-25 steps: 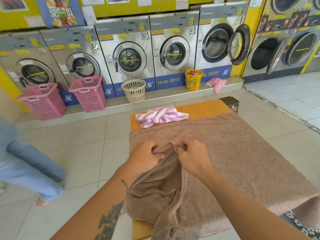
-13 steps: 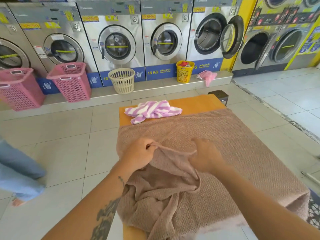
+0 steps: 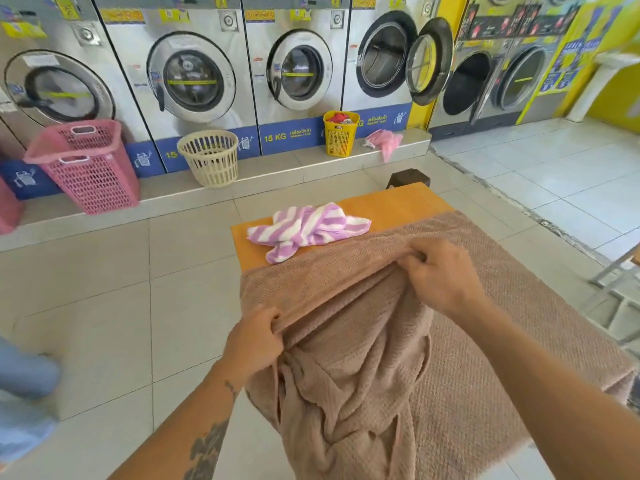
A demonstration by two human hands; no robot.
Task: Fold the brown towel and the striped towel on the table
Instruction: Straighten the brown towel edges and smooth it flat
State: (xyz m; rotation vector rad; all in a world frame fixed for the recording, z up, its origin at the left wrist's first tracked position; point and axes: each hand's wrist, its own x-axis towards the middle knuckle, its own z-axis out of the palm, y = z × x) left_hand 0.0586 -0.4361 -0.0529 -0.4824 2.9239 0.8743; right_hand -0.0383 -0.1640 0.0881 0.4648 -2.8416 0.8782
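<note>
A large brown towel (image 3: 512,341) covers most of the orange table (image 3: 398,206). Its near left part is bunched and lifted. My left hand (image 3: 254,341) pinches the towel's edge at the table's left side. Farther in and higher up, my right hand (image 3: 440,275) grips the same edge, so a taut band of cloth runs between the two hands. The striped purple and white towel (image 3: 308,226) lies crumpled on the far left end of the table, untouched, just beyond the brown towel.
Washing machines line the far wall; one door (image 3: 427,60) stands open. Pink basket (image 3: 86,164), cream basket (image 3: 209,155) and yellow basket (image 3: 341,133) sit on the step. A small dark stool (image 3: 408,176) stands past the table. A person in blue (image 3: 24,386) is at the left edge.
My hands, close together a second ago, have drawn apart along the towel's edge: the right went far and right, the left stayed near. The view swung left and down.
</note>
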